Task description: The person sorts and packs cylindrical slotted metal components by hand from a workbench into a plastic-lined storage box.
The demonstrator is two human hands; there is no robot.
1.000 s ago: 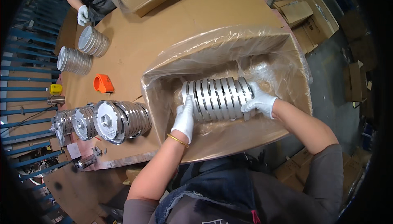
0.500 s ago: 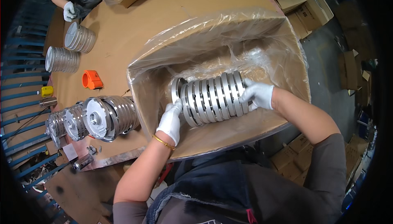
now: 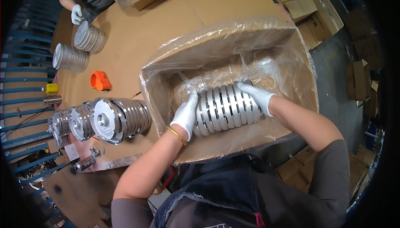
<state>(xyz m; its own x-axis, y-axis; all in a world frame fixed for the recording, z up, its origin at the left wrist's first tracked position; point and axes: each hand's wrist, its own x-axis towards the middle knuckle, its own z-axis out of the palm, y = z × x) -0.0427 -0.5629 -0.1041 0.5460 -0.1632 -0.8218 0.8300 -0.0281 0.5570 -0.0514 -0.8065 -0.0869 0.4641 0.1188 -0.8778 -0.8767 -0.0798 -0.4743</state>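
A row of silver metal discs, standing on edge face to face, lies inside a cardboard box lined with clear plastic. My left hand, in a white glove, presses flat against the row's left end, thumb side up. At the opposite end my right hand, gloved too, reaches over the last discs with its fingers along the upper edge. Between them both hands clasp the row. Its underside and the fingertips behind the end discs are hidden.
Left of the box, more metal discs stand in rows on the cardboard-covered table. Beyond them are an orange holder and two further disc stacks. A co-worker's gloved hand is at the far left. Opened cartons stand right.
The leftmost disc, which stood slightly apart, is now in line with the row. My right hand has shifted up over the right end's top edge. The view has shifted slightly.
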